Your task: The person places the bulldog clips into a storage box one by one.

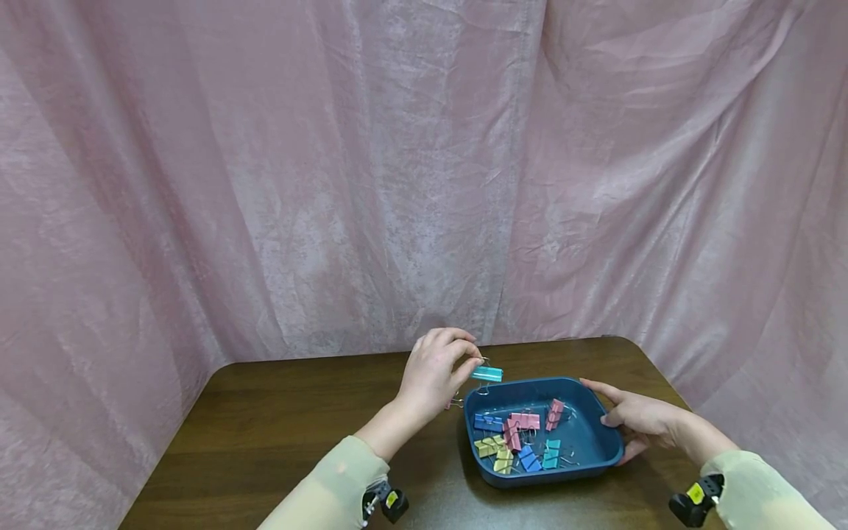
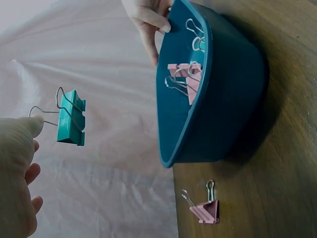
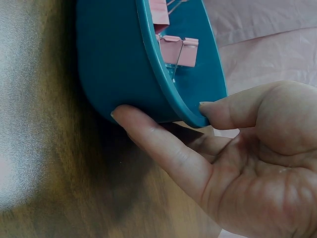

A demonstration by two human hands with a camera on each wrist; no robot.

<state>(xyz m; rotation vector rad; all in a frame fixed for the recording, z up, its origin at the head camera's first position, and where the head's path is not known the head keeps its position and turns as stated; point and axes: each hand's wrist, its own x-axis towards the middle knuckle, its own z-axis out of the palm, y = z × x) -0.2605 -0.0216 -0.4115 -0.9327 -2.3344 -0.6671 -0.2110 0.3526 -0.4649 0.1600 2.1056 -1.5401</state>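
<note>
My left hand (image 1: pixel 433 372) pinches a teal binder clip (image 1: pixel 486 374) by one of its wire handles, up over the back left corner of a dark blue tray (image 1: pixel 503 478). In the left wrist view the clip (image 2: pixel 71 118) hangs apart from the tray, its other handle sticking out. My right hand (image 1: pixel 645 423) grips the tray's right end, thumb inside the rim and fingers against the outer wall, as the right wrist view shows. Inside the tray lie several binder clips: pink (image 1: pixel 525 421), blue (image 1: pixel 489 422), yellow (image 1: pixel 490 445) and a teal one (image 1: pixel 551 453).
A pink binder clip (image 2: pixel 205 212) sits on the wooden table (image 1: pixel 298 434) just beyond the tray's left side, mostly hidden behind my left hand in the head view. A pink curtain (image 1: pixel 397 184) hangs behind the table's far edge.
</note>
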